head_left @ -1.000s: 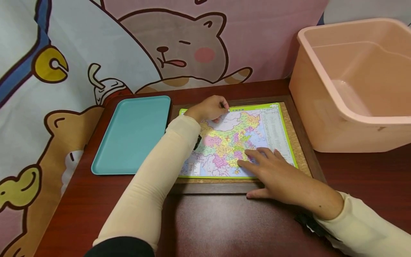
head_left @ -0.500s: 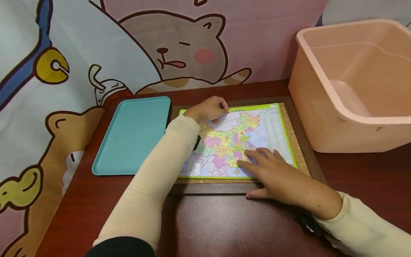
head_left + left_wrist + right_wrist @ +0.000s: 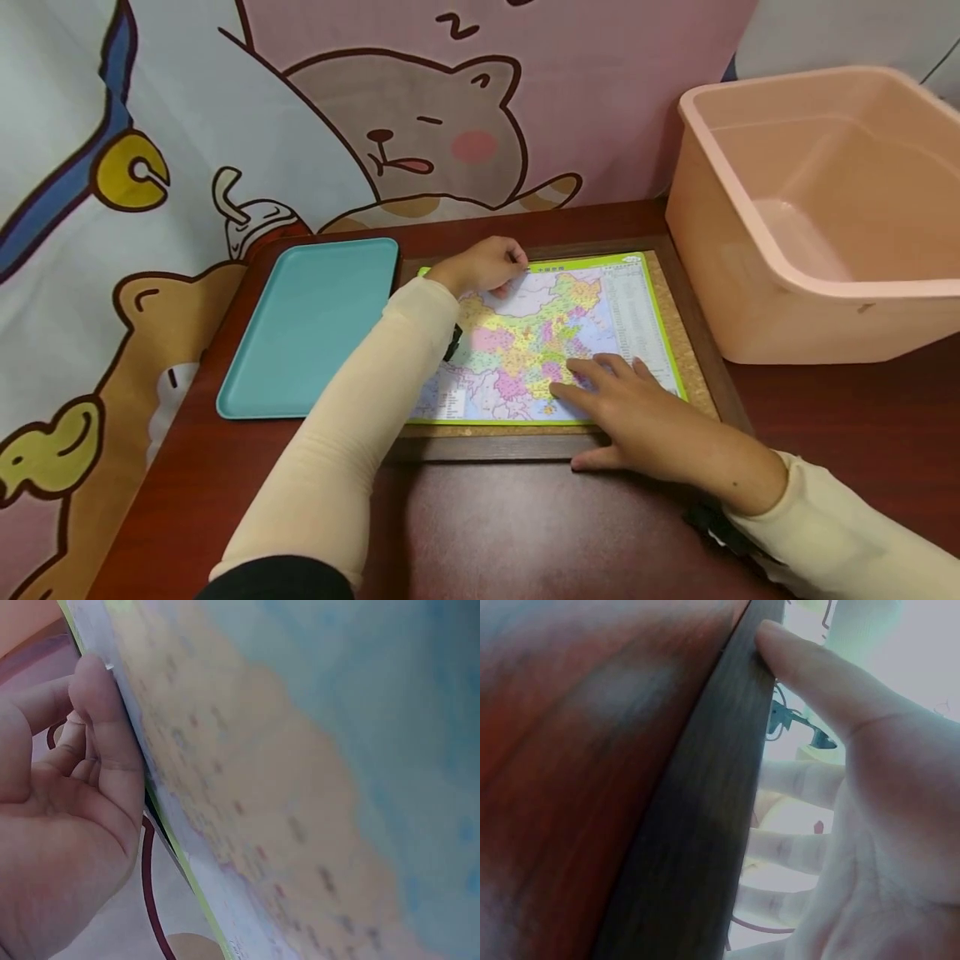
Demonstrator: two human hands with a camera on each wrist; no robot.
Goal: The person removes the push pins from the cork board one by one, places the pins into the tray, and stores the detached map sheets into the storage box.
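Left hand [image 3: 483,265] curled, fingertips pinching; right hand [image 3: 637,408] lies flat, fingers spread

Tray [image 3: 311,325] left of map [image 3: 547,333]; tub [image 3: 817,217] right.

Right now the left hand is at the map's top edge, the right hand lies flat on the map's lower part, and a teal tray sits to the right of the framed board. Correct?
Not quite. The teal tray sits to the left of the framed board, as the head view shows; the pink tub is on the right. The left hand at the map's top edge and the flat right hand are as stated.
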